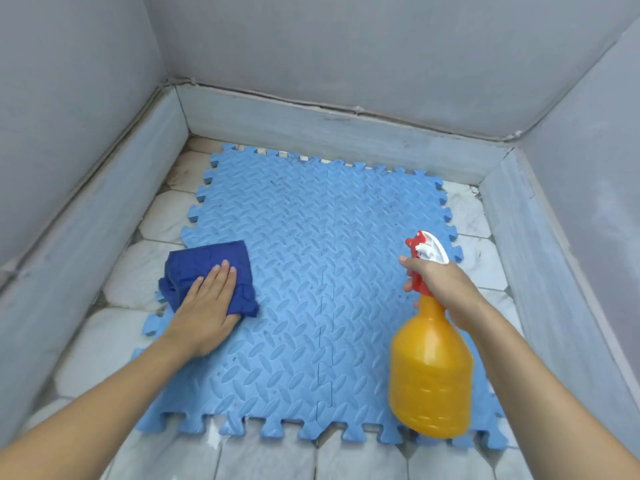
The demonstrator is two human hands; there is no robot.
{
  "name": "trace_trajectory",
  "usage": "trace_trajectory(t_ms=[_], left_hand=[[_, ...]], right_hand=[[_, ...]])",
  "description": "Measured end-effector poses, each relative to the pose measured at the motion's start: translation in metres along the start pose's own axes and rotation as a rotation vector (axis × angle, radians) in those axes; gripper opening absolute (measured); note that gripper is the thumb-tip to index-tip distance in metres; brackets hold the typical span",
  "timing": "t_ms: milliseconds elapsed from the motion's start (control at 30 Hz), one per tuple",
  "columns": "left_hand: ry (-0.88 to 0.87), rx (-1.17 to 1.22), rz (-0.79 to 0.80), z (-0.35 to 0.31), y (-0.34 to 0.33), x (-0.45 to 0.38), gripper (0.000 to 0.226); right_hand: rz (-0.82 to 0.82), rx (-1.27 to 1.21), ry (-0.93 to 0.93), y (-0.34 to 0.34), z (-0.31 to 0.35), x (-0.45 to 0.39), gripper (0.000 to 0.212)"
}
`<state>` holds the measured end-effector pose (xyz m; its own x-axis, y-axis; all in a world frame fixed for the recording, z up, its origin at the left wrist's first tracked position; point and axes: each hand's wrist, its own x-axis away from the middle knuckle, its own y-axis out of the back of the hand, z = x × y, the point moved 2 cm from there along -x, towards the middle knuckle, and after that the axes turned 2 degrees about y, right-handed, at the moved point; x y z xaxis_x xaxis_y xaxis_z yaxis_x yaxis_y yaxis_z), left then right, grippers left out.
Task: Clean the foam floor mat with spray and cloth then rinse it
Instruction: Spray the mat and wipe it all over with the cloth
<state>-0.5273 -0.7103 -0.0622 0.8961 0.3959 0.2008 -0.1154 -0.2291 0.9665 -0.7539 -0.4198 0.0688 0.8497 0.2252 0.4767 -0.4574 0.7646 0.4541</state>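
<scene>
A light blue foam floor mat (311, 271) made of interlocking tiles lies flat on the tiled floor, with small dark specks on its surface. My left hand (204, 306) presses flat on a dark blue cloth (207, 265) at the mat's left edge. My right hand (446, 289) grips the neck of an orange spray bottle (431, 368) with a red and white trigger head (424, 249), held above the mat's right side, nozzle pointing away and left.
The mat sits in a low basin bordered by a grey stone curb (329, 133) on the left, far and right sides, with grey walls above. Pale floor tiles (270, 459) show around the mat.
</scene>
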Motion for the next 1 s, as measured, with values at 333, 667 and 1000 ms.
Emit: trace_trajectory(t_ms=[333, 667, 1000], left_hand=[[0.08, 0.311, 0.092, 0.013, 0.018, -0.017, 0.056], [0.174, 0.433, 0.143, 0.016, 0.032, -0.039, 0.053], [0.148, 0.284, 0.086, 0.008, 0.024, -0.034, 0.057]], right_hand=[[0.226, 0.37, 0.03, -0.043, -0.051, 0.089, 0.037], [0.511, 0.547, 0.323, -0.082, -0.07, 0.143, 0.036], [0.478, 0.435, 0.323, -0.08, -0.059, 0.136, 0.045]])
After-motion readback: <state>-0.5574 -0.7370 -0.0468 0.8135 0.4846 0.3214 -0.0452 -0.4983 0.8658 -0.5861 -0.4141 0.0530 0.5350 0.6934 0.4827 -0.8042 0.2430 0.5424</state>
